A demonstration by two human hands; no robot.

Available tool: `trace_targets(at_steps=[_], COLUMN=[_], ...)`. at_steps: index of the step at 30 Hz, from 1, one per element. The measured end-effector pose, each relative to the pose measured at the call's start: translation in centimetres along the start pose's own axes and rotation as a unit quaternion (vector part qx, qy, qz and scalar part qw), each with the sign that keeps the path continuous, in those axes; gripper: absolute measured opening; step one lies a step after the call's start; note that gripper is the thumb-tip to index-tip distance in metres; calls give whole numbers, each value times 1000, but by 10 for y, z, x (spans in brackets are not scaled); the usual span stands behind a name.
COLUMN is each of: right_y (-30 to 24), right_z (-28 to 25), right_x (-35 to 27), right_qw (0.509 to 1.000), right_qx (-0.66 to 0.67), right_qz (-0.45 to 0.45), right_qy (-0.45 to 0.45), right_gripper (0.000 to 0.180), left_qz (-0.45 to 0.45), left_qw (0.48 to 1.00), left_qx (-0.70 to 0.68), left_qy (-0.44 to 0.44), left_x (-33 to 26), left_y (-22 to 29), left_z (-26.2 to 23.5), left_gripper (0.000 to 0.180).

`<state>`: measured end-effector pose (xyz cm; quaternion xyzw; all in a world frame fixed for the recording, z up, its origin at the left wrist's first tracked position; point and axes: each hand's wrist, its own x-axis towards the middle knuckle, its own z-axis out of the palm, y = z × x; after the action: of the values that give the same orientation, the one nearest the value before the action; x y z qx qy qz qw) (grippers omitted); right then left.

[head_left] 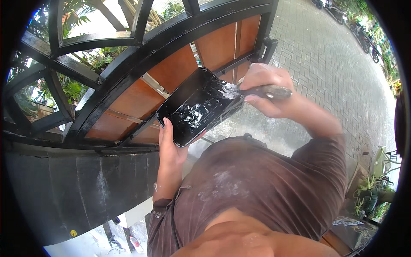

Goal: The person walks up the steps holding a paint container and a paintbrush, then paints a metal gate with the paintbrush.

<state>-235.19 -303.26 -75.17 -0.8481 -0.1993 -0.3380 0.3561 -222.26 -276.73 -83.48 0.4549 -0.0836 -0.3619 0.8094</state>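
My left hand (170, 150) grips the near end of a rectangular tray (185, 99) coated inside with glossy black paint, thumb over its rim. My right hand (267, 92) holds a paintbrush (274, 91) by its paint-smeared handle. The bristles rest against the tray's right rim, in the wet black paint. Both hands are raised in front of a black metal gate (128, 64) with brown wooden panels (175, 68).
The gate's curved black bars stand close on the left, with green plants (72, 90) behind them. A dark wall (85, 188) runs below. Grey paved ground (329, 64) stretches to the right, with parked motorbikes (364, 38) far off and potted plants (368, 192) at lower right.
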Motion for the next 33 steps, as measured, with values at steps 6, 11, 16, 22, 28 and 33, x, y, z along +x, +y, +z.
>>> trace_targets(at_steps=[6,11,16,22,28,33], right_y=[14,29,43,53,45,38], right_z=[30,62,61,57,50,47], right_x=[-29,-46,-46,-49,-42,-43], right_qw=[991,981,986,987,992,994], right_qx=[45,73,120,116,104,81], right_qz=[5,-5,20,25,8,-6], right_qy=[124,178,113,113,76,74], right_gripper=[19,20,19,18,18,26], left_qz=[9,-4,-22,-29,-23,9], left_qw=[1000,997,994,990,982,988], left_qx=[-6,-69,-101,-124,-135,-114], left_qy=[-2,24,44,68,131,106], left_x=[-1,8,2,-9,-12,-9], left_y=[-4,-23,-28,-26,-29,-39], left_z=[1,-4,-9,-3,6,-3], left_gripper=[66,57,53,52,43,41])
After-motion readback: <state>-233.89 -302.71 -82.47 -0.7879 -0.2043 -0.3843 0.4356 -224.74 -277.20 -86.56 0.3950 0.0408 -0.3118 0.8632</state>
